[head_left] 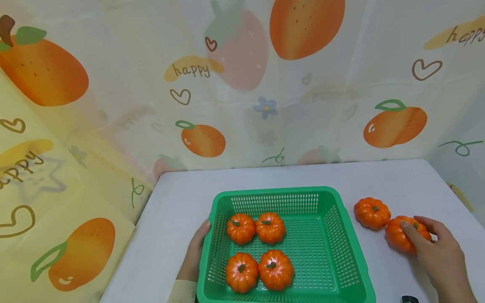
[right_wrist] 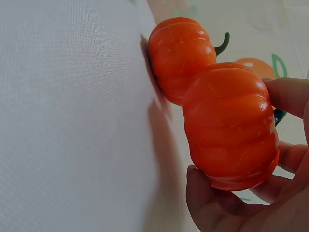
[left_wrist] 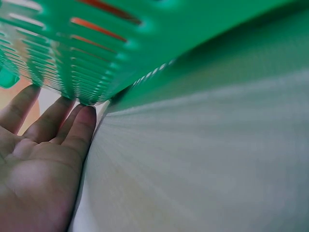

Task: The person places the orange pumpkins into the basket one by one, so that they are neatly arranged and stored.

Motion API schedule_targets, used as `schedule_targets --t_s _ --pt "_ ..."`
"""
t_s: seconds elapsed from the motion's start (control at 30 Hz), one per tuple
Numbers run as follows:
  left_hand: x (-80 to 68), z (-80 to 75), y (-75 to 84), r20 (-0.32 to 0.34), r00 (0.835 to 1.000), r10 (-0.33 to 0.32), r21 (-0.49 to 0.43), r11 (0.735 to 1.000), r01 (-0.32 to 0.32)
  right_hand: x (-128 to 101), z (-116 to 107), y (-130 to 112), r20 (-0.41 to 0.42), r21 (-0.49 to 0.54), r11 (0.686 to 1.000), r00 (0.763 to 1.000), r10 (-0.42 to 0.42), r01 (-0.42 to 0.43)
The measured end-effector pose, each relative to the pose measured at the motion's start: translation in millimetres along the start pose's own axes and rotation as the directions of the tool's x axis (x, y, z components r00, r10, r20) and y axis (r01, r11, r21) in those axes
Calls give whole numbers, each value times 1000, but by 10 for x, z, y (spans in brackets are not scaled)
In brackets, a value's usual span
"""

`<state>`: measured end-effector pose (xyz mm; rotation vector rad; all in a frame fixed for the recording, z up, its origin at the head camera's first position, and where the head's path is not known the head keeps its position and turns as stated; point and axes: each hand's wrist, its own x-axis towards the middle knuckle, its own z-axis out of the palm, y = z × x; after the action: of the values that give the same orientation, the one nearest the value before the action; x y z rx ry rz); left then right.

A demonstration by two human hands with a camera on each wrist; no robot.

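My right hand (head_left: 443, 254) grips a small orange toy pumpkin (head_left: 402, 235) at the right of the table, thumb and fingers around its sides. In the right wrist view that pumpkin (right_wrist: 231, 128) shows close over the white tabletop, its shadow beside it. A second pumpkin (head_left: 372, 213) sits just beyond it. My left hand (head_left: 198, 248) is against the left side of a green plastic basket (head_left: 274, 192). Its fingers (left_wrist: 79, 128) reach out fairly straight, tips touching the slotted wall. In the basket's left half lie two rows of pumpkins (head_left: 275, 270), two in each.
The basket stands on a white table (head_left: 182, 198) near its front edge. A fruit-printed curtain (head_left: 242, 105) hangs behind and along the left. A small dark object (head_left: 410, 299) shows at the bottom edge, near my right forearm.
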<state>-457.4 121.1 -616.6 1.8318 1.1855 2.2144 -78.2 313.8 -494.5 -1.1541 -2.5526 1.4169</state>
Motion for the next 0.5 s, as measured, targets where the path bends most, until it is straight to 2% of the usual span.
schedule_targets --t_s 0.03,0.1,0.2,0.27,0.3,0.43,0.5 --pt "-46 -18 -36 -5 1000 5 23 1000 -5 1 -2 -3 0 3 1000 1000 -3 3" --pt "-73 -25 -12 -9 1000 -23 4 1000 24 -1 -9 -9 -2 14 1000 1000 -13 13" --pt "-78 -42 -68 3 1000 -19 -128 992 19 -1 -20 -16 -5 20 999 1000 -27 27" --pt "-47 -30 -33 12 1000 -20 -221 975 22 1 -24 -17 -8 21 999 999 -34 34" --pt "-34 -18 -18 7 1000 -4 -213 977 5 4 -24 -16 -10 20 999 999 -37 37" --pt "9 -31 -4 22 1000 -10 -200 980 14 16 -18 -9 -19 16 999 999 -48 48" --pt "6 7 7 -15 1000 -18 -232 973 14 18 -8 -13 -34 12 998 998 -53 54"
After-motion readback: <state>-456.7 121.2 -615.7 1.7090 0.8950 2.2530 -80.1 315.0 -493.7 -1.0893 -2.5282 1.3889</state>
